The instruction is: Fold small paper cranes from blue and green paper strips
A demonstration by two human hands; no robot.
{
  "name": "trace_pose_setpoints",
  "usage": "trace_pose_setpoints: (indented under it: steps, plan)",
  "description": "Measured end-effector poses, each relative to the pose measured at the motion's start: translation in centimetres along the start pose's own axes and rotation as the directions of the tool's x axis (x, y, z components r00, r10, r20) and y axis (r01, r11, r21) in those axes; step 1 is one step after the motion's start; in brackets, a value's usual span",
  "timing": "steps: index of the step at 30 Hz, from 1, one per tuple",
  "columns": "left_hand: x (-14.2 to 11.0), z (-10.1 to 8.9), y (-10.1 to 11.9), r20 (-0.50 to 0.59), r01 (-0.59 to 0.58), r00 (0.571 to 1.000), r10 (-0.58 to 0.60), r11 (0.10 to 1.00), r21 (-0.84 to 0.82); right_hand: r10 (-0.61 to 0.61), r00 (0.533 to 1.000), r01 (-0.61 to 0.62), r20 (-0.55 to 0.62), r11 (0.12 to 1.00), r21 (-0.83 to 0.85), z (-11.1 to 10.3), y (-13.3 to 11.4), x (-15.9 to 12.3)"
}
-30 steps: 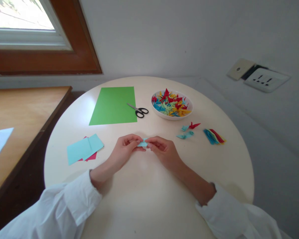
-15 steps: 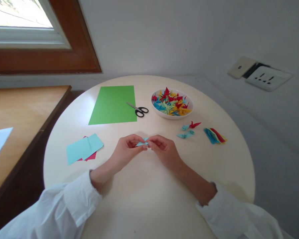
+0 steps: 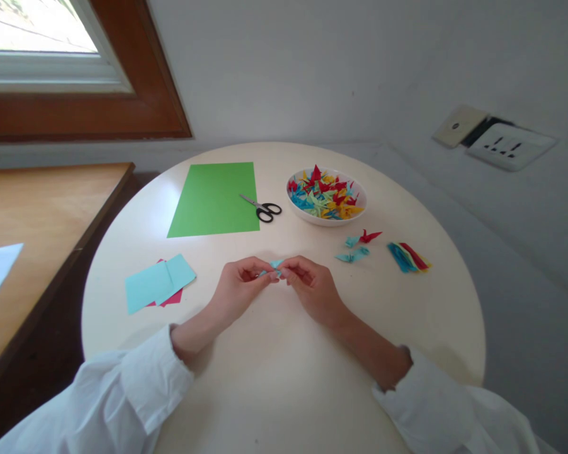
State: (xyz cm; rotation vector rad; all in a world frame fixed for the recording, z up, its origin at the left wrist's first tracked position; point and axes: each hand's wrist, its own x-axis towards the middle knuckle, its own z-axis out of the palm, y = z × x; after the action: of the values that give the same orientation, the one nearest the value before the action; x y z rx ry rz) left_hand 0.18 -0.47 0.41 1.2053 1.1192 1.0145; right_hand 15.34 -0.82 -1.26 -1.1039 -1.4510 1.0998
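A small piece of folded light-blue paper is pinched between my two hands above the middle of the table. My left hand grips its left side with thumb and fingertips. From the other side, my right hand pinches it, fingertips almost meeting those of the left. My fingers cover most of the paper, so its folded shape is hard to make out. To the right of my right hand lie a light-blue paper crane and a red paper crane, with another light-blue folded piece beside the red one.
A white bowl full of coloured paper cranes stands at the back right. Black-handled scissors overlap a green sheet. Light-blue paper squares lie over red ones at left; a fanned bundle of coloured folded papers lies at right.
My fingers have shifted slightly on the light-blue paper, and less of its left side shows now. Everything else on the table stays where it was.
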Motion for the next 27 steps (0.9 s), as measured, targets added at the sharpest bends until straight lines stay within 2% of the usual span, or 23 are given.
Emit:
trace_pose_setpoints:
  steps: [5, 17, 27]
  plan:
    - [0.02, -0.06, -0.04, -0.007, -0.002, 1.0, 0.002, 1.0, -0.029, -0.02, 1.0, 0.02, 0.007, 0.999, 0.042, 0.06, 0.09, -0.06]
    - [-0.07, -0.03, -0.36, -0.009, -0.025, 1.0, 0.026, 0.997, 0.071, -0.134, 0.991, 0.133, 0.002, 0.981, -0.139, -0.1, -0.22, -0.1]
    - [-0.17, -0.14, -0.35, 0.037, -0.135, 0.991, 0.131, 0.983, 0.128, -0.142, 0.99, 0.142, 0.012, 0.978, -0.15, -0.02, -0.25, -0.22]
